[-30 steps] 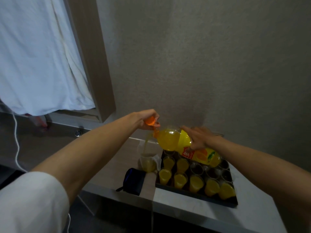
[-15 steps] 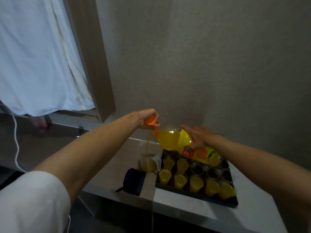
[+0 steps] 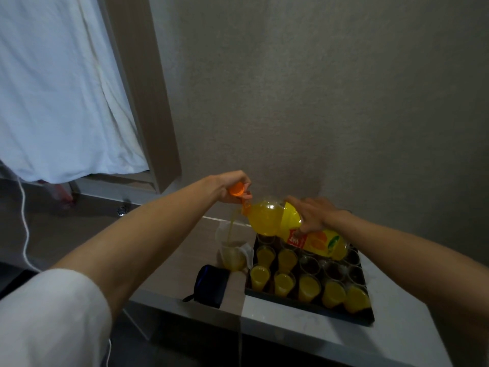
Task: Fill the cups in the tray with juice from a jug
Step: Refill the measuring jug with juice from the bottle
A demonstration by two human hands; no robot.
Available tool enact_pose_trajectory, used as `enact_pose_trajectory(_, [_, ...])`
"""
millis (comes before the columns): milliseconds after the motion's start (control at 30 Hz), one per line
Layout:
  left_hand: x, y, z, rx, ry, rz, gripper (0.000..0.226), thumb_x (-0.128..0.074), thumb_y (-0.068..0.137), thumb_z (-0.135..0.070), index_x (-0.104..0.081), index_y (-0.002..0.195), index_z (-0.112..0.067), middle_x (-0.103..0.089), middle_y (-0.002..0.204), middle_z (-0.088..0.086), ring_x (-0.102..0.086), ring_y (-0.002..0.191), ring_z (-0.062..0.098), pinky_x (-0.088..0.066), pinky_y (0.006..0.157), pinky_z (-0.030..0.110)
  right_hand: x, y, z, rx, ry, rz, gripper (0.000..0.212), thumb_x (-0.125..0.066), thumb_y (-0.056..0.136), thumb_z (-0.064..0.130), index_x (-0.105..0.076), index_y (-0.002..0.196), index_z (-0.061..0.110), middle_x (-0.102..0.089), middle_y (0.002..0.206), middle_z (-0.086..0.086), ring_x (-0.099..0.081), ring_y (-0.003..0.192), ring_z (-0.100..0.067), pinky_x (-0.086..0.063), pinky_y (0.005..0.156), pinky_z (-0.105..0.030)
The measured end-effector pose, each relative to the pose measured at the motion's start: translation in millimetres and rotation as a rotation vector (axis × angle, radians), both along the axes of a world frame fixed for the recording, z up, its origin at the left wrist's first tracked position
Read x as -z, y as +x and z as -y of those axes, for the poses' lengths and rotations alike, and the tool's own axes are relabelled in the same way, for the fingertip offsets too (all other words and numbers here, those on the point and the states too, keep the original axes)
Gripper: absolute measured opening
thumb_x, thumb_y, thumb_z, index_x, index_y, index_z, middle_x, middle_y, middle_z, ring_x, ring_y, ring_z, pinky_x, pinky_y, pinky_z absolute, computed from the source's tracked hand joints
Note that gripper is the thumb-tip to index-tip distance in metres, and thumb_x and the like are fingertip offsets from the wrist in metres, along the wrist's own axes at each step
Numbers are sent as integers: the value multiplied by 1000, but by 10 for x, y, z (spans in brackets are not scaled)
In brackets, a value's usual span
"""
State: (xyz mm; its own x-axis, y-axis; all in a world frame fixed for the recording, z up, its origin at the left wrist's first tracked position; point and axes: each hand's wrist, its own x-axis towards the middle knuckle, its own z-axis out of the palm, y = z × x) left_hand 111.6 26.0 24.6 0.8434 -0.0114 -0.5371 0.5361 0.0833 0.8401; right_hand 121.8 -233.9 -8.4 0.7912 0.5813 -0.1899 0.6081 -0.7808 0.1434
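Juice pours in a thin stream from a tilted plastic bottle (image 3: 293,230) into a clear jug (image 3: 232,251) standing on the table (image 3: 291,329), just left of a dark tray (image 3: 312,309). The right hand (image 3: 313,215) holds the bottle nearly on its side above the tray's far rows, its grip curled round the yellow label, the neck pointing left. The left hand (image 3: 232,185) hovers just above the bottle's mouth, its grip pinching an orange cap (image 3: 236,189). In the tray, the cups (image 3: 308,287) of the near row and the left cups of the next row hold yellow juice (nine, as far as can be counted); the cups to the far right look dark and unfilled. A dark blue pouch (image 3: 210,284) lies on the table near the jug. White curtain cloth (image 3: 60,88) hangs at far left.
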Motion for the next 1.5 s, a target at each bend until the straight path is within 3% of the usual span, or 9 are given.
enact_pose_trajectory(100, [-4, 8, -1, 14, 20, -4, 14, -49, 59, 8, -52, 55, -5, -50, 76, 11, -61, 71, 21, -62, 71, 29, 0, 11, -5, 6, -6, 9, 111, -78, 78, 60, -14, 161, 27, -63, 127, -7, -63, 107, -29, -43, 72, -34])
enact_pose_trajectory(233, [-6, 10, 11, 15, 2, 7, 25, -40, 81, 7, -47, 62, -7, -46, 69, 9, -57, 66, 20, -56, 80, 29, 1, 17, -15, 13, -11, 10, 111, -78, 79, 59, -13, 162, 26, -62, 127, -8, -63, 107, -29, -41, 71, -33])
enact_pose_trajectory(367, [0, 12, -3, 1, 14, 3, 23, -40, 79, 7, -48, 61, -6, -47, 68, 11, -59, 66, 21, -54, 90, 31, 1, 29, -28, 16, -23, 14, 111, -77, 79, 61, -13, 161, 27, -61, 131, -8, -63, 110, -30, -41, 73, -33])
enact_pose_trajectory(500, [-6, 16, -16, 16, 16, 3, 24, -39, 80, 6, -45, 60, -8, -45, 68, 9, -57, 65, 19, -59, 69, 27, 6, 40, -39, 22, -21, 11, 111, -78, 78, 61, -13, 162, 27, -59, 136, -9, -62, 115, -31, -42, 76, -34])
enact_pose_trajectory(767, [-32, 15, -18, 20, 23, 15, 26, -40, 81, 6, -48, 60, -6, -48, 70, 10, -58, 66, 19, -60, 61, 26, -3, 40, -57, 18, -17, 13, 108, -78, 78, 60, -16, 160, 28, -62, 131, -9, -63, 112, -31, -43, 76, -35])
enact_pose_trajectory(1067, [-89, 29, -20, 12, 24, 19, 25, -39, 80, 6, -46, 60, -7, -46, 71, 11, -57, 67, 19, -60, 61, 26, -35, 69, -65, 34, -7, 4, 113, -78, 76, 63, -12, 161, 29, -60, 137, -10, -62, 117, -33, -50, 84, -38])
enact_pose_trajectory(1233, [-94, 67, -24, 9, 14, 24, 25, -40, 81, 7, -46, 61, -7, -46, 72, 10, -57, 69, 20, -60, 60, 27, -65, 90, -61, 33, -8, 11, 110, -78, 77, 60, -13, 161, 28, -61, 135, -10, -63, 114, -32, -46, 78, -35])
enact_pose_trajectory(1400, [-121, 75, -32, 11, 16, 31, 25, -40, 81, 7, -46, 62, -8, -45, 69, 10, -57, 65, 19, -56, 79, 27, -127, 89, -58, 37, -8, 1, 111, -78, 79, 58, -12, 162, 26, -61, 134, -10, -62, 115, -32, -43, 76, -34])
enact_pose_trajectory(1500, [-164, 64, -22, 22, 16, 31, 23, -39, 80, 6, -44, 64, -9, -44, 68, 9, -57, 65, 20, -58, 67, 25, -160, 78, -57, 39, -1, -1, 112, -78, 78, 59, -11, 162, 27, -61, 134, -10, -62, 115, -32, -44, 77, -34])
